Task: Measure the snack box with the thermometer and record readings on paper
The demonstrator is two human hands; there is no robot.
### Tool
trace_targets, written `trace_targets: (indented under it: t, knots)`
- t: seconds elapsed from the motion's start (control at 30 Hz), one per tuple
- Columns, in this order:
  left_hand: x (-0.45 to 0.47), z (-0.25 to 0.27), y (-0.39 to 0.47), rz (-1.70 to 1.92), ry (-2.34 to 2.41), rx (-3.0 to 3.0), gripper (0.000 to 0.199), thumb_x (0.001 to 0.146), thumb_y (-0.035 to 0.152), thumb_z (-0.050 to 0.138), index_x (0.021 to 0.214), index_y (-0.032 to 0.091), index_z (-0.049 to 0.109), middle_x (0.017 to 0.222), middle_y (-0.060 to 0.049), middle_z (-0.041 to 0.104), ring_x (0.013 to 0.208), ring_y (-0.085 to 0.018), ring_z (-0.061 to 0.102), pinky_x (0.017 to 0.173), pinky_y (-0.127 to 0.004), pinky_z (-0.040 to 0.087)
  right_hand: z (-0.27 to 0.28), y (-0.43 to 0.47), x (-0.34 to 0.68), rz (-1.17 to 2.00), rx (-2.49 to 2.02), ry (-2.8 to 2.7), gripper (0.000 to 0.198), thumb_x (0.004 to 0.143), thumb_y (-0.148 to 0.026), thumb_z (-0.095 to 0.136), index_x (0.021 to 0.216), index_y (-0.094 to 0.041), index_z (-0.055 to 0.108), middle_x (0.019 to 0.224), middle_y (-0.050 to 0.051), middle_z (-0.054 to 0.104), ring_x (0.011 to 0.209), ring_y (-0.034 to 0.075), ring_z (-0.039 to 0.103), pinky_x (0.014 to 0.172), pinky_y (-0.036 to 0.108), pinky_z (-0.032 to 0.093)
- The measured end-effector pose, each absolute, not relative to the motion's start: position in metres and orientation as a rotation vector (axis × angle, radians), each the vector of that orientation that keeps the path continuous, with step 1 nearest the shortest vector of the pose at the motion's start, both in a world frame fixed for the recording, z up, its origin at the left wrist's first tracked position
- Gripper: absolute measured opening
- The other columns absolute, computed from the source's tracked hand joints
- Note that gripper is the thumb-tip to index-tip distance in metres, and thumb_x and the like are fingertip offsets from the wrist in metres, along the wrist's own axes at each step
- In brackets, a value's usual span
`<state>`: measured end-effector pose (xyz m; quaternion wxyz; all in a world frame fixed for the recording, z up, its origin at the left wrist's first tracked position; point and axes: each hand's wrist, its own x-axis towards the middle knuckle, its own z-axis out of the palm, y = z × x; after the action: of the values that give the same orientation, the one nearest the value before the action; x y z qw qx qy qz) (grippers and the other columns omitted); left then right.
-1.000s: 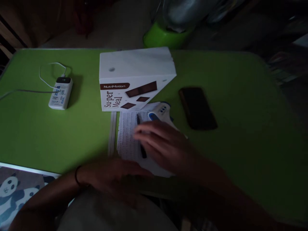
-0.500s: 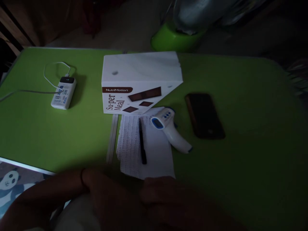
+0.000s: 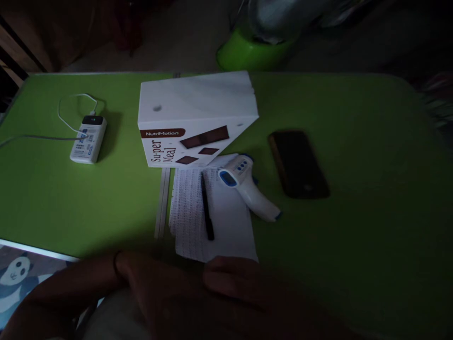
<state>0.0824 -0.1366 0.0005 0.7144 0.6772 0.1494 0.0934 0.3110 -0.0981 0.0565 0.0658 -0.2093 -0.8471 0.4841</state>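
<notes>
Both hands rest close together at the near edge of the table, in deep shadow. My left hand (image 3: 159, 288), a dark band on its wrist, comes in from the left; its fingers are lost in the dark. My right hand (image 3: 244, 283) lies beside or over it, near the lower edge of the papers; its finger shape is too dark to make out. Beyond them are handwritten sheets of paper (image 3: 231, 231) with a black pen (image 3: 207, 210) on top. A white-and-blue infrared thermometer (image 3: 253, 191) lies partly over the sheets' right side.
A white "Super Meal" box (image 3: 198, 101) stands behind the papers. On the right lies a dark phone (image 3: 299, 165). A white power bank (image 3: 88, 141) with cables sits at the left of the green table (image 3: 106, 203). A green bin (image 3: 247, 52) stands beyond the far edge.
The view has shifted slightly, so the box and power bank appear a little further left. The hands stay together at the near edge, and the objects keep their places on the table.
</notes>
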Motion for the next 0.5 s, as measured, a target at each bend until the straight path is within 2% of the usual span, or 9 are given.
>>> trace_targets:
  t: [0.13, 0.2, 0.27, 0.4, 0.5]
  knots:
    - [0.088, -0.006, -0.128, 0.297, 0.097, 1.279, 0.095, 0.042, 0.061, 0.096, 0.120, 0.013, 0.070, 0.128, -0.011, 0.070, 0.127, -0.037, 0.065, 0.112, -0.042, 0.050, 0.064, -0.095, 0.316, 1.328, -0.630, -2.554, 0.021, 0.103, -0.027, 0.054, 0.095, -0.028, 0.074, 0.084, 0.004, 0.076, 0.071, 0.016, 0.072, 0.066, 0.024, 0.060]
    - [0.090, -0.007, -0.128, 0.328, 0.090, 1.214, 0.095, 0.037, 0.057, 0.098, 0.117, 0.012, 0.070, 0.131, -0.011, 0.068, 0.133, -0.040, 0.060, 0.117, -0.045, 0.046, 0.063, -0.096, 0.317, 1.234, -0.640, -2.517, 0.023, 0.102, -0.025, 0.052, 0.091, -0.029, 0.072, 0.076, 0.002, 0.072, 0.064, 0.016, 0.068, 0.059, 0.024, 0.058]
    - [0.091, -0.007, -0.129, 0.286, 0.094, 1.202, 0.090, 0.039, 0.057, 0.098, 0.112, 0.012, 0.071, 0.125, -0.010, 0.070, 0.130, -0.040, 0.062, 0.113, -0.046, 0.049, 0.058, -0.098, 0.316, 1.150, -0.620, -2.492, 0.023, 0.103, -0.022, 0.050, 0.091, -0.028, 0.070, 0.075, 0.001, 0.071, 0.066, 0.014, 0.067, 0.061, 0.023, 0.057]
    - [0.093, 0.001, -0.129, 0.160, 0.226, 1.318, 0.078, 0.050, 0.060, 0.094, 0.108, 0.012, 0.073, 0.112, -0.006, 0.074, 0.107, -0.032, 0.074, 0.095, -0.040, 0.060, 0.047, -0.101, 0.314, 1.078, -0.419, -2.448, 0.014, 0.104, -0.027, 0.053, 0.103, -0.026, 0.067, 0.095, 0.003, 0.074, 0.092, 0.012, 0.072, 0.080, 0.020, 0.060]
    - [0.092, 0.012, -0.129, 0.189, 0.463, 1.442, 0.061, 0.065, 0.060, 0.087, 0.106, 0.016, 0.075, 0.104, -0.002, 0.077, 0.092, -0.024, 0.075, 0.084, -0.033, 0.062, 0.043, -0.099, 0.309, 1.156, -0.360, -2.355, 0.012, 0.105, -0.030, 0.053, 0.103, -0.026, 0.064, 0.098, 0.002, 0.073, 0.089, 0.010, 0.071, 0.079, 0.017, 0.059]
